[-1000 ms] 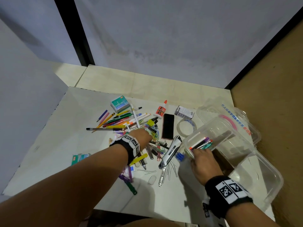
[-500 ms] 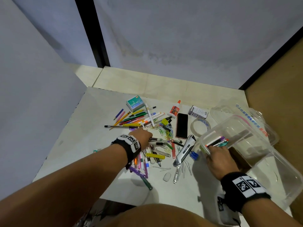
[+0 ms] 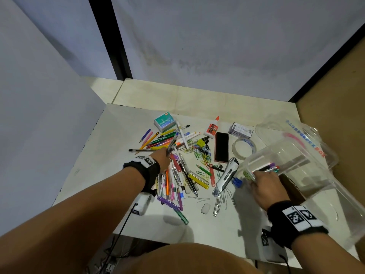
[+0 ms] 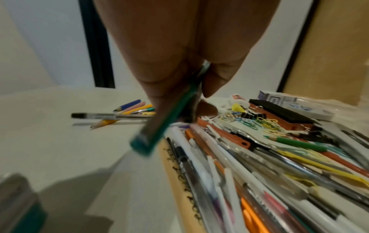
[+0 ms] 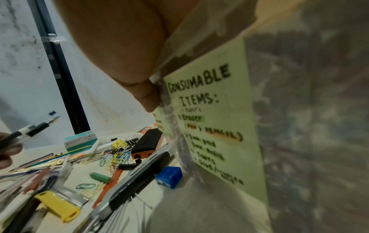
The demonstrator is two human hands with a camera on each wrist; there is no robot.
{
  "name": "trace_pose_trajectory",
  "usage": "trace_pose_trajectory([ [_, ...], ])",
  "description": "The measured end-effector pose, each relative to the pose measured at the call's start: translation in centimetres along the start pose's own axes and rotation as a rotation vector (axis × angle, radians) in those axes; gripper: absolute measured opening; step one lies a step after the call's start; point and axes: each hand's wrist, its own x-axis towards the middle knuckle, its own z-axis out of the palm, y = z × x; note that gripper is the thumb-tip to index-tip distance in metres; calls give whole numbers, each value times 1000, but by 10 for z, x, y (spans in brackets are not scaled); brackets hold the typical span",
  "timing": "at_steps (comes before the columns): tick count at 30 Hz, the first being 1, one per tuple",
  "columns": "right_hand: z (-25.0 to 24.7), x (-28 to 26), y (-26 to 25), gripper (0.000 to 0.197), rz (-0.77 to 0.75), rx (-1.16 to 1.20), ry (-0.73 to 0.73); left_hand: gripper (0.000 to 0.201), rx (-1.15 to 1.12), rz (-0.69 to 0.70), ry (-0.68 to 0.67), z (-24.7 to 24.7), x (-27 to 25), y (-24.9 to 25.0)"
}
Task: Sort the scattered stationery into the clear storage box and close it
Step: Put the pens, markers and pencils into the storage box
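Observation:
A pile of scattered pens, pencils and paper clips (image 3: 183, 165) lies mid-table. My left hand (image 3: 164, 157) pinches a couple of pens (image 3: 171, 144) and holds them just above the pile; the left wrist view shows a green-ended pen (image 4: 159, 124) between the fingers. My right hand (image 3: 264, 182) grips the near edge of the clear storage box (image 3: 296, 169), which is tilted with its opening toward the pile. Several markers (image 3: 270, 168) lie inside it. A green label (image 5: 215, 126) is stuck on its wall. The box's lid (image 3: 300, 135) lies behind it.
A utility knife (image 3: 225, 177), blue sharpener (image 3: 237, 181), black board eraser (image 3: 221, 147), tape roll (image 3: 244, 148), glue bottle (image 3: 212, 128), staples box (image 3: 164, 122) and white eraser (image 3: 205, 208) lie on the table (image 3: 118, 155). Walls stand at left, back and right.
My left hand has closed on pens from the pile and raised them slightly. My right hand keeps its hold on the tilted box.

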Motion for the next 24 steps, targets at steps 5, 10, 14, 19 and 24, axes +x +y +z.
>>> trace_pose_trajectory([
  [5, 0, -2, -1, 16, 12, 4, -2, 26, -82, -53, 107, -2, -1, -9],
  [10, 4, -6, -1, 20, 2, -6, 9, 26, -95, -111, 81, 2, 2, -12],
  [14, 6, -7, -1, 23, -16, -10, 5, 23, 5, -72, -15, 15, 0, 9],
  [19, 3, -8, -2, 22, -18, 0, -26, 30, 182, -25, -59, 40, 3, 37],
  [24, 4, -14, -5, 22, -39, 12, -41, 29, 222, -53, -67, 48, 11, 45],
])
